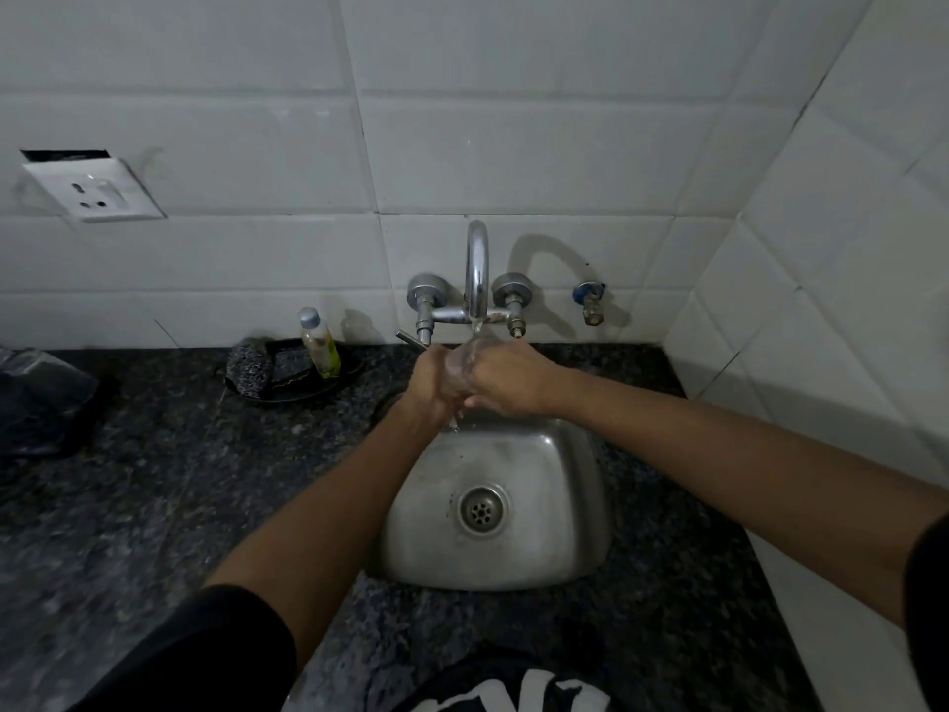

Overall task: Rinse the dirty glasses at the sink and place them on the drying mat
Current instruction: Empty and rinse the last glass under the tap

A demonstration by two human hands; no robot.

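A clear glass point(464, 364) is held under the chrome tap point(476, 269), with water running into it and dripping below. My left hand point(434, 380) grips the glass from the left and my right hand point(506, 377) closes on it from the right, both above the back of the steel sink point(544, 516). The glass is mostly hidden between my fingers. No drying mat is in view.
A black dish point(298, 382) with a scrubber point(251, 370) and a small bottle of yellow liquid point(319, 344) stands left of the tap. A dark bag point(41, 398) lies at the far left of the granite counter point(169, 485). A tiled wall closes in on the right.
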